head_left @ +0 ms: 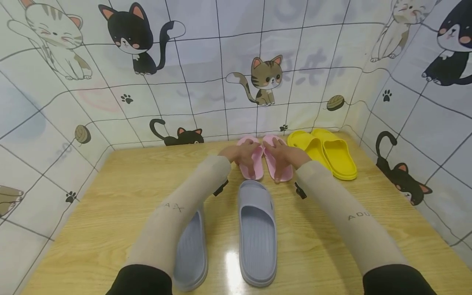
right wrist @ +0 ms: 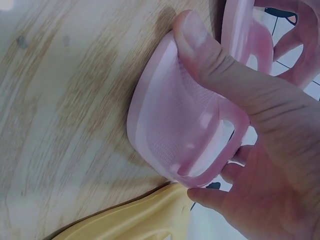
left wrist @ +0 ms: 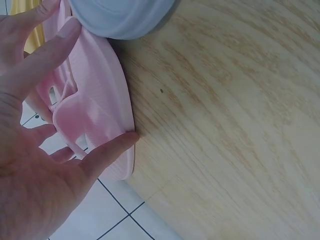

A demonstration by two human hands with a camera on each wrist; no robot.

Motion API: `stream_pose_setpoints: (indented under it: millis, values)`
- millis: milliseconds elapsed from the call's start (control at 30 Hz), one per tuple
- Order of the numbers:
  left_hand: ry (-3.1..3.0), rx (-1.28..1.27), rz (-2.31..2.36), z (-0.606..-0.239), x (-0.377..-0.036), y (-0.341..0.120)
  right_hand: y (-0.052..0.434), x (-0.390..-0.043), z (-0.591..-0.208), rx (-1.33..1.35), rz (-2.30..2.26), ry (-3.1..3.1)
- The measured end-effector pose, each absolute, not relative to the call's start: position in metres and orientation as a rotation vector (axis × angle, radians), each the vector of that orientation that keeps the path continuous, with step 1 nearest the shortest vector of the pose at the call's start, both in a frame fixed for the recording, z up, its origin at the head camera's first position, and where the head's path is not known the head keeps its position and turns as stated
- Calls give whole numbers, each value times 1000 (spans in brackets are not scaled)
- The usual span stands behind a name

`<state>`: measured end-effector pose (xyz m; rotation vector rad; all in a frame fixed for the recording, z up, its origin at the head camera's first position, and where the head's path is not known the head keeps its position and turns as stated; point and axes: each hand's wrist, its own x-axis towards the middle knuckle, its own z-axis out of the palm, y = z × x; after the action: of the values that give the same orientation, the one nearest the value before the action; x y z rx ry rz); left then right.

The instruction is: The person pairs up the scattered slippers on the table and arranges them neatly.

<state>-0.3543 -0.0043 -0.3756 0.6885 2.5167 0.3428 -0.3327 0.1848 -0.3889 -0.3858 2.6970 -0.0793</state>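
Two small pink slippers stand side by side by the back wall, toes toward it. My left hand [head_left: 243,155] holds the left pink slipper [head_left: 258,169], its thumb by the heel and a finger against the outer edge [left wrist: 131,150] in the left wrist view. The right pink slipper [head_left: 271,164] is gripped by my right hand [head_left: 284,155]. In the right wrist view that thumb presses the heel's inner edge [right wrist: 167,47], while other fingers reach toward the strap at the front. Parts of both slippers are hidden under the hands.
A pair of yellow clogs [head_left: 341,157] stands to the right of the pink pair. Nearer to me lie two larger grey slides, one in the middle [head_left: 258,241] and one partly under my left forearm [head_left: 193,254]. A cat-print cloth [head_left: 221,90] covers the walls around the wooden surface [head_left: 121,184].
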Motion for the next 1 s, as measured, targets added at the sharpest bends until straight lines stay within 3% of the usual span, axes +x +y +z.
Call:
stream_pose_setpoints:
  millis: [1000]
  values:
    - [2673,867,242,-395,-351,-6,175,-321,-384,-358,5,2734]
